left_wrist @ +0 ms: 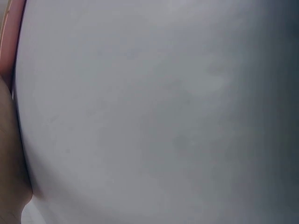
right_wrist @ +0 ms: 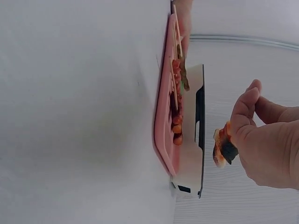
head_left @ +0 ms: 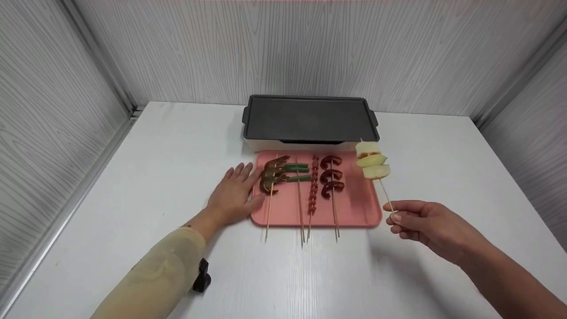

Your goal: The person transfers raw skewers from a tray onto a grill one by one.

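My right hand (head_left: 434,223) pinches the lower stick of a food skewer (head_left: 372,160) between thumb and fingers. Three pale, yellowish-white pieces are threaded on it, raised over the right side of a pink tray (head_left: 354,210). In the right wrist view, the pieces (right_wrist: 224,147) look browned and dark on the side facing that camera. With fingers spread, my left hand (head_left: 234,195) rests at the tray's left edge. On the tray lie a shrimp-like skewer (head_left: 268,182), one with green pieces (head_left: 303,167), a thin reddish notched one (head_left: 313,190) and one with curved dark-red pieces (head_left: 332,175).
Behind the tray stands a tabletop grill (head_left: 310,117) with a flat dark plate and a white body. Several skewer sticks overhang the tray's front edge. Wood-grain panels (head_left: 301,48) enclose the white table (head_left: 288,279) at the back and sides.
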Demonstrator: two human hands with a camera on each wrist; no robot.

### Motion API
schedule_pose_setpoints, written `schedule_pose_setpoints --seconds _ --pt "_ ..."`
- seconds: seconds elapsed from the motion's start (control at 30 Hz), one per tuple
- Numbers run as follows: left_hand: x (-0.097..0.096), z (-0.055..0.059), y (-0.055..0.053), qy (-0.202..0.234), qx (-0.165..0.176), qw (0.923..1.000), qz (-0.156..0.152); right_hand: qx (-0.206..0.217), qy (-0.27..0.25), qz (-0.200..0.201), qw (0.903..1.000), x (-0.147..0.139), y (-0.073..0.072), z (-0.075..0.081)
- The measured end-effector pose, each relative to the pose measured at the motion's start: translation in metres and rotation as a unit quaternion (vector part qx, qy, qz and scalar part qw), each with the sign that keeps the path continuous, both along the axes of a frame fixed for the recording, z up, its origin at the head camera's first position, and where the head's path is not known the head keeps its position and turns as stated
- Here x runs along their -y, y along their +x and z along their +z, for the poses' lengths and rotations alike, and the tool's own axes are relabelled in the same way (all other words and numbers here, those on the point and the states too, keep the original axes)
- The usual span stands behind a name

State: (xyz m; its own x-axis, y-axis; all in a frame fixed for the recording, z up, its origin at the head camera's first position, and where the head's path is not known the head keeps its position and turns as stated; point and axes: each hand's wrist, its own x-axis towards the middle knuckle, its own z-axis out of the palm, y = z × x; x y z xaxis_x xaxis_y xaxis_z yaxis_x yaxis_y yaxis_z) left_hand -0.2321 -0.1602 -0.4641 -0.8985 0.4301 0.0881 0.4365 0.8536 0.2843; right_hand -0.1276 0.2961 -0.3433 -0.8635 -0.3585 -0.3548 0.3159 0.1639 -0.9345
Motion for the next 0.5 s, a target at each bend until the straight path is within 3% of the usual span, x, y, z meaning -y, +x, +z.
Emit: schedule_pose_setpoints --seconds 0.23,0.5 --pt "-0.002 -0.002 0.0 0.004 0.003 1.0 0.001 -0.028 0.025 -0.03 0.9988 0.005 -0.02 0.02" --pt "-0.001 0.0 0.0 0.003 -0.002 1.0 -0.001 -0.037 -0.003 -0.055 0.9978 0.017 -0.052 0.028"
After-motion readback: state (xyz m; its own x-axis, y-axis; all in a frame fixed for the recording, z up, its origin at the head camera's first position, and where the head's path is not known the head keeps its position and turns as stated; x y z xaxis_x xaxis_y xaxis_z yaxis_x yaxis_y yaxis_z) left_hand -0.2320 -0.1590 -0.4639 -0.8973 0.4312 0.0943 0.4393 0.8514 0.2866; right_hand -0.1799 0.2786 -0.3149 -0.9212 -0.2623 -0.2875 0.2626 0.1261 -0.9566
